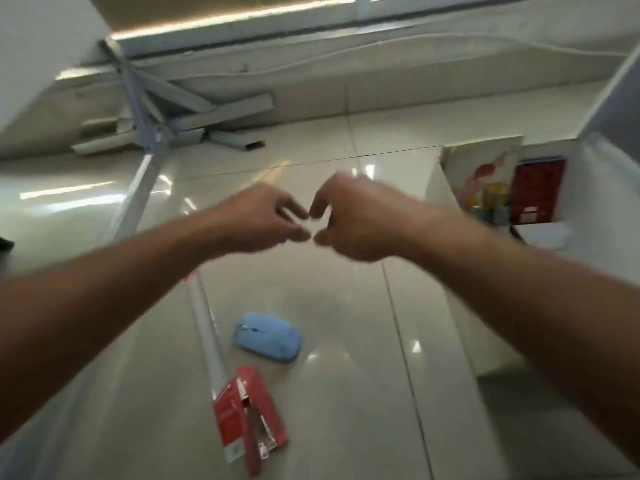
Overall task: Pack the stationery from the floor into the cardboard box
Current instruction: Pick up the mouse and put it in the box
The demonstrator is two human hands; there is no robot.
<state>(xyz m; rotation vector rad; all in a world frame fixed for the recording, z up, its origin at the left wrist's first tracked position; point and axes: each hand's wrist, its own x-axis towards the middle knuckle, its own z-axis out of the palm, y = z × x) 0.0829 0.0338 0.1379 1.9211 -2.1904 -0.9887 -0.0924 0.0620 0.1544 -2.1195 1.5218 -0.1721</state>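
Clearly apart from left grip [263, 220], right grip [360, 223]: stapler [258, 420], mouse [268, 337] on floor [346, 410]; fingers half-curled, any hold unclear.

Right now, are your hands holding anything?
Cannot tell. The left hand and right hand pinch with fingertips close together, but blur hides whether anything small sits between them.

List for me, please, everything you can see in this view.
mouse: one, light blue, on the floor, centre.
stapler: one, red, on a red card, on the floor at the bottom of the view.
strip: one, long, white, on the floor left of the mouse, reaching the stapler.
box: one, white, at right.
books: two, one pale, one red, upright in the box.
desk frame: one, grey, far left.
cable: one, white, at the back.
left hand: fingers curled; grip contents too blurred to tell.
right hand: likewise, fingertips near the left hand's.
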